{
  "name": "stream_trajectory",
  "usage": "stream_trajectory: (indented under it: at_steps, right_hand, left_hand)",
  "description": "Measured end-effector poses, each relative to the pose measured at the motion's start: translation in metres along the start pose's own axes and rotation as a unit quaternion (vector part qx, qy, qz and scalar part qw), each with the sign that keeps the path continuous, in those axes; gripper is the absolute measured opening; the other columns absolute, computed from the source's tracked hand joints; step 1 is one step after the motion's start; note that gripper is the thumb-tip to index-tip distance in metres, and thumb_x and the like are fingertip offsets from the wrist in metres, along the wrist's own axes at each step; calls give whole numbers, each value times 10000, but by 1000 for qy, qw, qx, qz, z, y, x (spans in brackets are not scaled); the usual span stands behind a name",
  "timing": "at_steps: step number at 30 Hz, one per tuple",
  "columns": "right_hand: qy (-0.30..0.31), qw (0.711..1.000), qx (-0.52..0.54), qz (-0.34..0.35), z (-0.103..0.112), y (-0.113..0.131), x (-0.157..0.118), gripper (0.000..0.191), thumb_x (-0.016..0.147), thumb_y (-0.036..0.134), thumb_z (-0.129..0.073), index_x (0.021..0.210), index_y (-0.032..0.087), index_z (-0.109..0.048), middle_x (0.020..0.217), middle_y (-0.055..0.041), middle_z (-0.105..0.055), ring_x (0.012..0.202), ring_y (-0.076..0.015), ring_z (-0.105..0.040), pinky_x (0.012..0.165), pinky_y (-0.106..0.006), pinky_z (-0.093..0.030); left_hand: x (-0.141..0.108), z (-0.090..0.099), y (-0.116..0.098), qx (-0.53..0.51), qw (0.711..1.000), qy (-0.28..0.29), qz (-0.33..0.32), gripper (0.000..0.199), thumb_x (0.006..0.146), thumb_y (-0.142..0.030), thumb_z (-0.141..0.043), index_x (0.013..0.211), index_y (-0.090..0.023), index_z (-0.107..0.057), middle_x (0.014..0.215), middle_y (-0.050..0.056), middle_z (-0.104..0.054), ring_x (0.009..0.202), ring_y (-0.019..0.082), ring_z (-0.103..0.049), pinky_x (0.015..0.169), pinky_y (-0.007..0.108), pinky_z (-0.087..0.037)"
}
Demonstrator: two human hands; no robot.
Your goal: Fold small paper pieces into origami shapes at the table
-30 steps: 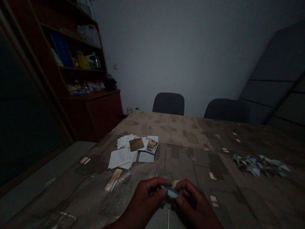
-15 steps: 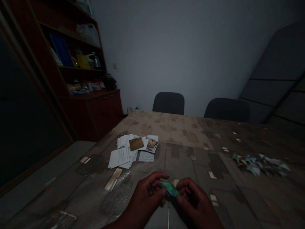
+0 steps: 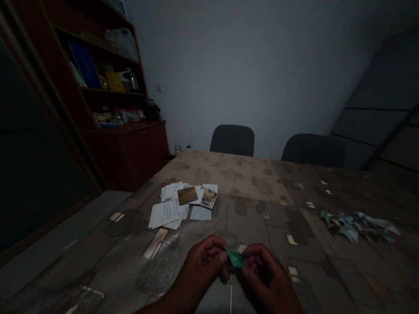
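A small green piece of folded paper [image 3: 235, 258] is held between my two hands, just above the near part of the table. My left hand [image 3: 207, 261] pinches its left corner between thumb and fingers. On the other side, my right hand [image 3: 262, 270] has its fingers curled around the right end of the paper. The light is dim, so the folds are hard to make out.
Printed cards [image 3: 165, 213] and picture cards [image 3: 187, 196] lie in a loose pile ahead to the left. A heap of folded papers [image 3: 350, 229] sits on the patterned tablecloth [image 3: 242, 174] at right. Two chairs [image 3: 232, 139] stand behind the table; a shelf cabinet [image 3: 131, 148] is at left.
My left thumb and fingers have shifted on the green paper, which now shows a more pointed, flatter face. The right hand has barely moved. The cards and the heap lie as before.
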State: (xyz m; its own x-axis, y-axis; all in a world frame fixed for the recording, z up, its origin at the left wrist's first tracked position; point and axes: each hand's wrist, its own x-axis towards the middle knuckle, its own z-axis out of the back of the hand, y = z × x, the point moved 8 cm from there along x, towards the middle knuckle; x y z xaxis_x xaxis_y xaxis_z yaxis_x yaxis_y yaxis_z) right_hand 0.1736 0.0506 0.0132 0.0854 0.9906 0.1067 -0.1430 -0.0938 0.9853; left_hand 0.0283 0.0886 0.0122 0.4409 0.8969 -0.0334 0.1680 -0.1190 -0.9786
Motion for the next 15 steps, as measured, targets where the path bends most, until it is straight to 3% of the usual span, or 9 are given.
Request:
stream_trajectory:
  at_steps: [7,15]
  right_hand:
    - [-9,1000,3,-8,-2,-2,-2,379,789,568,-688,860,204,-610,667,4,-608,606,-153,-534,544,-242,-397]
    - [61,992,-96,49,-3,5,1,275,862,439,-627,738,193,-631,594,23,-565,582,-152,-535,545,-233,-407]
  left_hand:
    - [0,-2,4,49,998,-23,32,191,728,-298,-721,734,-142,-612,587,-27,-584,537,119,-538,558,234,-391]
    - [-5,-2,0,106,994,-10,7,112,754,-242,-650,713,-138,-641,577,-3,-616,561,139,-568,577,246,-408]
